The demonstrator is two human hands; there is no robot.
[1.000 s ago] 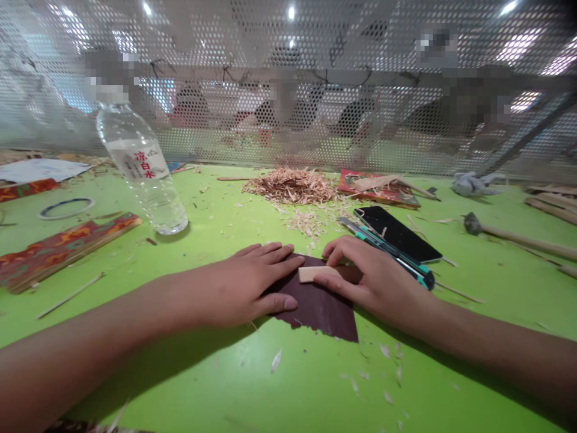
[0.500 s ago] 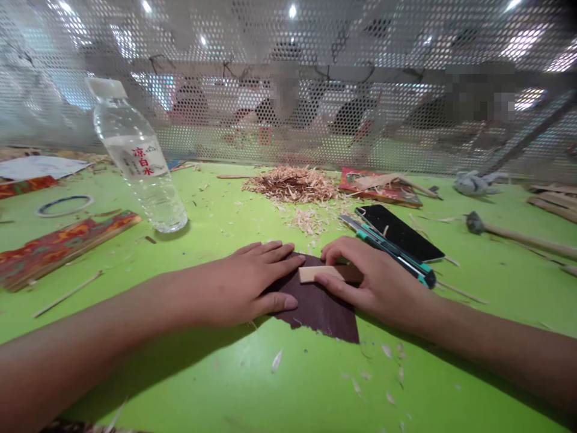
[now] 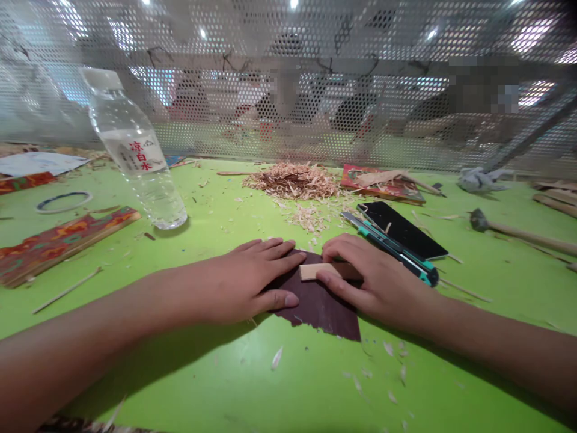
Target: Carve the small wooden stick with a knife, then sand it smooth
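Observation:
A dark brown sheet of sandpaper (image 3: 318,307) with a ragged front edge lies flat on the green table. My left hand (image 3: 252,279) rests palm down across its left part, fingers stretched out and thumb apart. My right hand (image 3: 360,267) pinches a small flat strip of wood (image 3: 314,272) between thumb and fingers, its pale left end over the sandpaper. The strip's right part is shaded and partly hidden by my fingers. Just beyond the right hand lie a green and black utility knife (image 3: 392,248), blade out, and a black phone (image 3: 401,228).
A water bottle (image 3: 139,159) stands at left, near a patterned board (image 3: 67,243). Wood shavings (image 3: 300,182) are heaped at the back beside a red patterned board (image 3: 383,189). A hammer (image 3: 518,233) lies at right. A perforated metal screen (image 3: 252,90) borders the table, with people behind it.
The view has shifted very slightly. Both hands, the wood strip and the sandpaper keep nearly the same places.

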